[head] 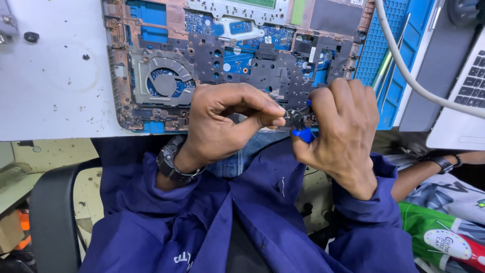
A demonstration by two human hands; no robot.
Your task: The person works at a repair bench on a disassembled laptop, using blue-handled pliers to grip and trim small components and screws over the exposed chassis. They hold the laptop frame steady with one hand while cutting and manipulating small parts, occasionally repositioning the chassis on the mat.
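Observation:
An opened laptop chassis (237, 55) lies on the white table (50, 76), its fan, blue circuit board and black frame exposed. My right hand (341, 126) is closed around blue-handled pliers (301, 126) at the chassis's near edge. My left hand (227, 121) pinches a small metal piece at the pliers' jaws with thumb and fingertips. The piece itself is mostly hidden by my fingers. A black watch (174, 161) sits on my left wrist, and I wear dark blue sleeves.
A blue ridged mat (384, 45) with thin tools lies right of the chassis. A grey cable (409, 76) crosses it toward a second laptop (465, 101). Another person's forearm with a wristband (434, 167) rests at the right. A black chair arm (50, 202) is lower left.

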